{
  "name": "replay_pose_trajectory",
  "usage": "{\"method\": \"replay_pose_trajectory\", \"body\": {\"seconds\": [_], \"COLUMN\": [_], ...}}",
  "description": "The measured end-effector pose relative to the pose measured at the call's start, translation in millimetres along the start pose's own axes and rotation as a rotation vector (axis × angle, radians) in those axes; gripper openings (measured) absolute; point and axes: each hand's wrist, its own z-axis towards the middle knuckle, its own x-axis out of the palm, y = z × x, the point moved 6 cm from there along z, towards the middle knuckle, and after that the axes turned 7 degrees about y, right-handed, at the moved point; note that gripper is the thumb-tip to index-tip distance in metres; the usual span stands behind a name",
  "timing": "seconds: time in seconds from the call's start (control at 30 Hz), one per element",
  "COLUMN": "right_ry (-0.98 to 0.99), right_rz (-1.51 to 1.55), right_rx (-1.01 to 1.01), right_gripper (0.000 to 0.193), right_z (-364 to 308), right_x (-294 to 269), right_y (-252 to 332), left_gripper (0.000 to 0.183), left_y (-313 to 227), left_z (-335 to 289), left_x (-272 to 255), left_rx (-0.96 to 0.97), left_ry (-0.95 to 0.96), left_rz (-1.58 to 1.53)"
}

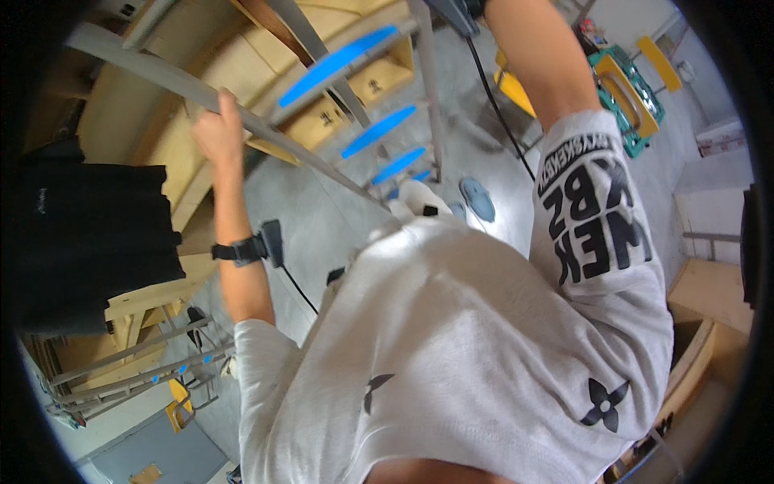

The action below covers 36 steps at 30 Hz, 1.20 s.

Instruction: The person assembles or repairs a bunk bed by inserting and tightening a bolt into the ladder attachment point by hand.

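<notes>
The left hand [218,133] is curled firmly around the side rail of a grey ladder [379,131] with blue treads, right in front of the person; the right arm [540,56] reaches up, its hand out of sight, so I can't tell its state. Past the ladder's lower end, grey-blue slippers [476,199] lie on the floor [310,210].
</notes>
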Motion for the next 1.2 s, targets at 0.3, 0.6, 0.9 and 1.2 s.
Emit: {"method": "replay_pose_trajectory", "body": {"seconds": [0.3,0.6,0.9,1.2], "right_ry": [0.094,0.208,0.177,0.164], "right_rz": [0.262,0.446,0.425,0.383], "right_rx": [0.310,0.325,0.378,0.348], "right_gripper": [0.034,0.031,0.031,0.033], "right_z": [-90.8,-79.0,-81.9,-83.9], "right_x": [-24.5,25.1,19.8,16.3], "right_y": [-15.0,19.0,10.5,15.7], "left_gripper": [0.050,0.041,0.040,0.039], "left_y": [-1.8,15.0,17.6,17.9], "left_z": [-43.0,-26.9,-25.1,-29.9], "left_x": [-1.2,-12.8,-3.0,-3.2], "left_rx": [0.056,0.017,0.035,0.047], "left_ry": [0.011,-0.101,-0.095,-0.080], "left_rz": [-0.041,-0.040,-0.064,-0.076]}}
